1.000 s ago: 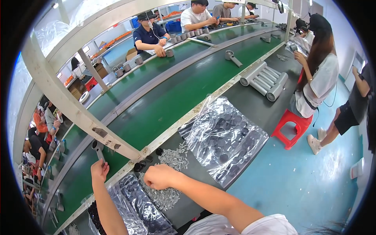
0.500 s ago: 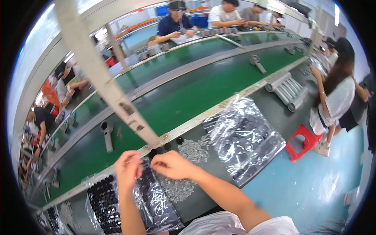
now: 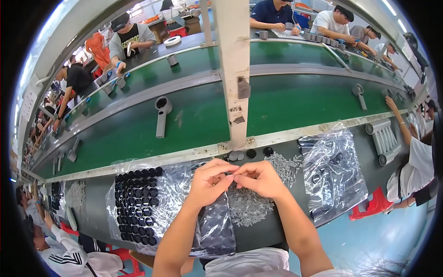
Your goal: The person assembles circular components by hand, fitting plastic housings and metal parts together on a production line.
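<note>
In front of me, my left hand [image 3: 208,183] and my right hand [image 3: 262,179] meet fingertip to fingertip over the bench. Both are closed in a pinch around something small and dark, mostly hidden by the fingers. Beneath my right hand spreads a heap of small grey plastic pieces [image 3: 251,208], with more pieces [image 3: 287,167] beyond it. Just past my fingers lie grey discs [image 3: 236,156] and two black round caps, one nearer [image 3: 251,153] and one further right [image 3: 268,151]. Left of my left hand, rows of black round caps [image 3: 137,203] rest on clear plastic.
A green conveyor [image 3: 194,115] runs behind the bench, with a white post [image 3: 237,111] at its near edge. Grey handheld housings, one of them upright-looking [image 3: 161,117], lie on the belt. A plastic bag [image 3: 333,173] lies right, near stacked grey tubes [image 3: 384,141]. Several people work around.
The view has swung left, so the scene sits further right. My hands, apart half a second ago, have come together at the fingertips.
</note>
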{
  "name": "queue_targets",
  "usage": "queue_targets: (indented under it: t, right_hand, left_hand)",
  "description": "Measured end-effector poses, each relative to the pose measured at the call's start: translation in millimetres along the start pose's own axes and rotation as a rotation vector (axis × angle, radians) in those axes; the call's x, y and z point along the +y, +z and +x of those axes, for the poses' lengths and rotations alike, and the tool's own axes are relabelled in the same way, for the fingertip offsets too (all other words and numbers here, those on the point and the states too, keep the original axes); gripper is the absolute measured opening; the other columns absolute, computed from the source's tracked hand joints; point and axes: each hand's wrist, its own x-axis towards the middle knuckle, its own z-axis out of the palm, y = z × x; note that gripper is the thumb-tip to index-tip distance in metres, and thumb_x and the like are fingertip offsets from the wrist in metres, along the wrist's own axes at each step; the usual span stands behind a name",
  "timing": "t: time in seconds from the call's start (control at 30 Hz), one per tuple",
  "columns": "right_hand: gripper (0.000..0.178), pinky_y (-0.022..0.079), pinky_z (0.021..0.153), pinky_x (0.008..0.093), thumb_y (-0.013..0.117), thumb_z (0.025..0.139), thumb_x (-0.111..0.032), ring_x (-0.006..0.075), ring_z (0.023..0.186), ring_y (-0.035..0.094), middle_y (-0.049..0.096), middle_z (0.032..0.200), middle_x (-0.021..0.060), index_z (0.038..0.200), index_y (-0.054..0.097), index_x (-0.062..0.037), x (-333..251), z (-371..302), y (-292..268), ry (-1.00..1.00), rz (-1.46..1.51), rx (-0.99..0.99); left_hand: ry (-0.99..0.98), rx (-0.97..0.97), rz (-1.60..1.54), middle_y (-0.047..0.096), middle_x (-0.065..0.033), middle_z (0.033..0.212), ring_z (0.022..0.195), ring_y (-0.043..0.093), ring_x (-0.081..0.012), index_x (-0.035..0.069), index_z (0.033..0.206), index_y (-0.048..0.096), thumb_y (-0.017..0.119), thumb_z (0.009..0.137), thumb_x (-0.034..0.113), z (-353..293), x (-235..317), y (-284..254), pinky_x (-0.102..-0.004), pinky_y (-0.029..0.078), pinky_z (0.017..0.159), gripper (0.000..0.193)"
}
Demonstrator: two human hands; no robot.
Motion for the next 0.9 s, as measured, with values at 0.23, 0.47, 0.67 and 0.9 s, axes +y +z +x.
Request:
queue_targets:
  t: [0.23, 0.47, 0.67, 0.9]
  right_hand:
    - [0.01, 0.055, 0.068, 0.0247, 0.072, 0.093, -0.001, 0.0104, 0.075, 0.07, 0.075, 0.085, 0.0066, 0.1, 0.076, 0.0046, 3.3, 0.4, -5.8, 0.022, -0.036, 0.026]
    - [0.009, 0.056, 0.068, 0.0246, 0.073, 0.092, -0.003, 0.0101, 0.075, 0.07, 0.074, 0.083, 0.0061, 0.097, 0.075, 0.0045, -1.8, 1.1, -1.8, 0.035, -0.01, 0.089]
    - [0.009, 0.056, 0.07, 0.0248, 0.073, 0.091, -0.002, 0.0102, 0.076, 0.07, 0.074, 0.083, 0.0064, 0.097, 0.075, 0.0048, 0.9, 0.3, -4.5, 0.031, -0.011, 0.063]
    - [0.011, 0.055, 0.072, 0.0243, 0.07, 0.094, -0.003, 0.01, 0.079, 0.069, 0.074, 0.086, 0.0067, 0.101, 0.074, 0.0049, -0.7, 0.8, -7.6, 0.023, 0.001, 0.05]
  left_hand:
    - [0.062, -0.03, 0.089, 0.065, -0.0101, 0.108, 0.08, 0.067, -0.0106, 0.0, 0.114, 0.074, 0.068, 0.092, -0.006, 1.4, -6.8, -2.8, -0.0216, 0.052, 0.064, 0.023]
    - [0.005, -0.028, 0.044, 0.063, -0.0107, 0.111, 0.087, 0.067, -0.0131, -0.006, 0.112, 0.072, 0.066, 0.094, -0.007, 1.3, -2.7, -2.1, -0.0251, 0.056, 0.069, 0.019]
    - [0.086, -0.024, 0.166, 0.066, -0.0092, 0.106, 0.079, 0.067, -0.0103, 0.0, 0.111, 0.074, 0.07, 0.093, -0.004, 3.0, -2.6, 0.9, -0.0221, 0.052, 0.064, 0.019]
    - [0.032, -0.043, 0.075, 0.061, -0.0093, 0.109, 0.082, 0.065, -0.0124, -0.004, 0.11, 0.07, 0.066, 0.096, -0.005, 2.4, -5.6, -1.6, -0.0248, 0.053, 0.067, 0.015]
